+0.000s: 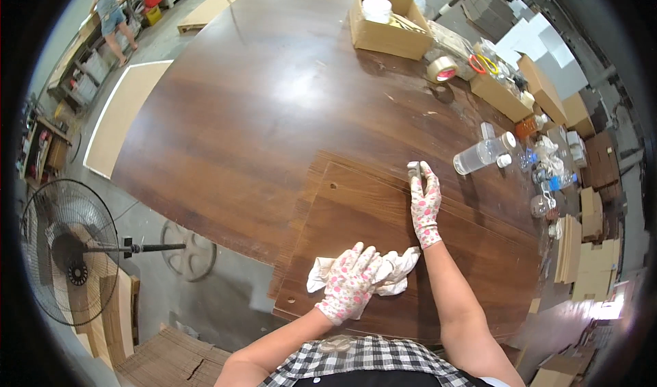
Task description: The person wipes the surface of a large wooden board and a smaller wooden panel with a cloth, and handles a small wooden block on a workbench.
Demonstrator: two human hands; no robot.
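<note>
A stack of dark brown wood-grain panels (pixel 369 212) lies on the near part of a large table of like colour. On the top panel my left hand (pixel 348 288), in a white glove with pink dots, presses down on a crumpled white cloth (pixel 400 271). The cloth sticks out on both sides of the hand. My right hand (pixel 426 212), gloved alike, is at the panel's far side and pinches a small greyish block-like piece (pixel 413 169). The fingers hide much of that piece. Two small round holes show near the panel's left corners.
A clear bottle (pixel 482 153) is right of my right hand. Farther back are a tape roll (pixel 443 69), a cardboard box (pixel 387 38) and red-and-yellow scissors (pixel 482 63). Several bottles line the right side. A standing fan (pixel 72 253) is at left; a person (pixel 111 17) stands far left.
</note>
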